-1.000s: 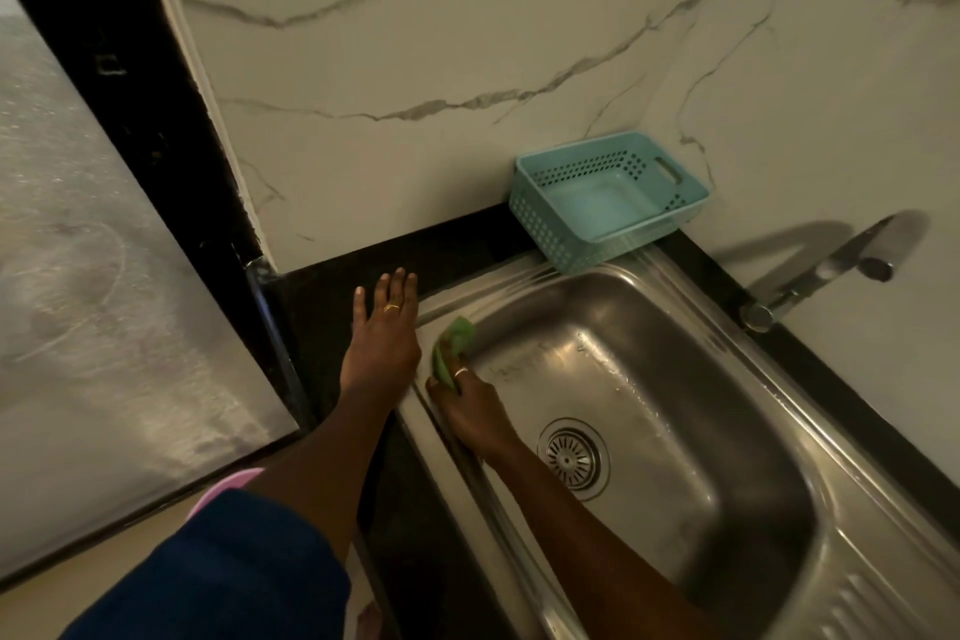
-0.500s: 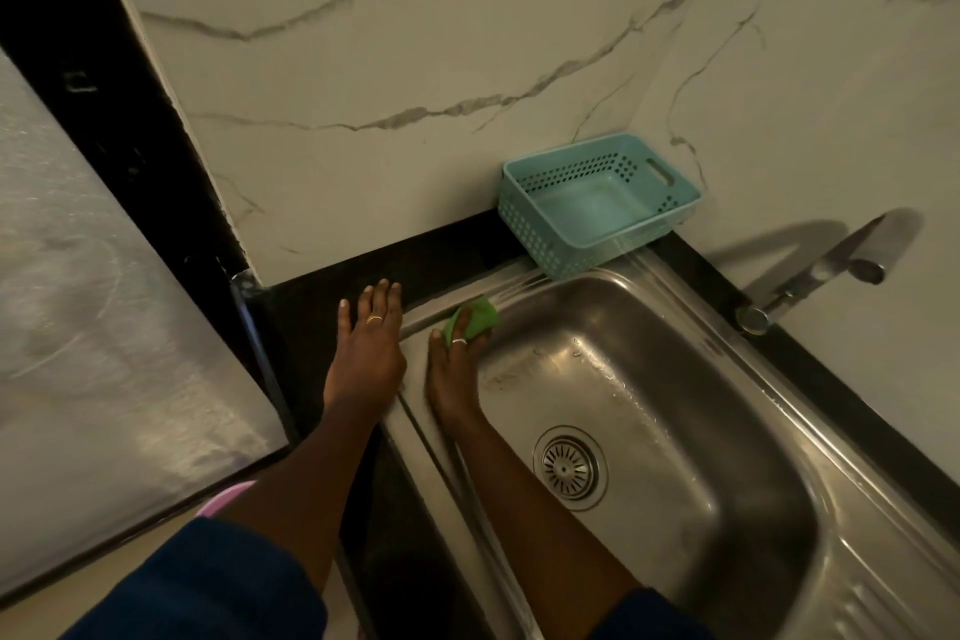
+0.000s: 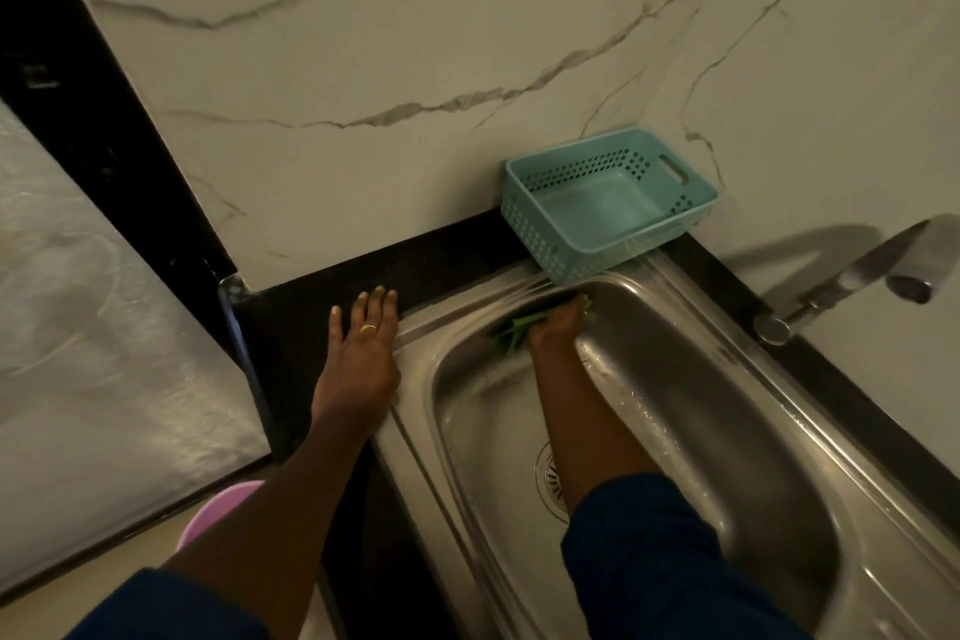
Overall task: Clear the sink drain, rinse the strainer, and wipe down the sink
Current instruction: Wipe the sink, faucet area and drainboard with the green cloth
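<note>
A stainless steel sink [image 3: 727, 411] fills the lower right. My right hand [image 3: 558, 327] presses a green scrub pad [image 3: 511, 333] against the far inner wall of the basin, just below the basket; the pad is blurred and mostly hidden under my fingers. The round drain strainer [image 3: 548, 481] sits in the basin floor, half hidden behind my right forearm. My left hand [image 3: 361, 353] lies flat, fingers spread, on the black counter at the sink's left rim, holding nothing.
A turquoise perforated plastic basket [image 3: 608, 203] stands on the counter's back corner, overhanging the sink rim. A chrome faucet [image 3: 852, 276] reaches in from the right wall. Marble walls rise behind. A pink object [image 3: 218, 509] shows below the counter edge at left.
My right hand has slid the green pad from the sink's left rim along the far wall toward the basket. My left hand stays planted on the counter. The camera has leaned closer.
</note>
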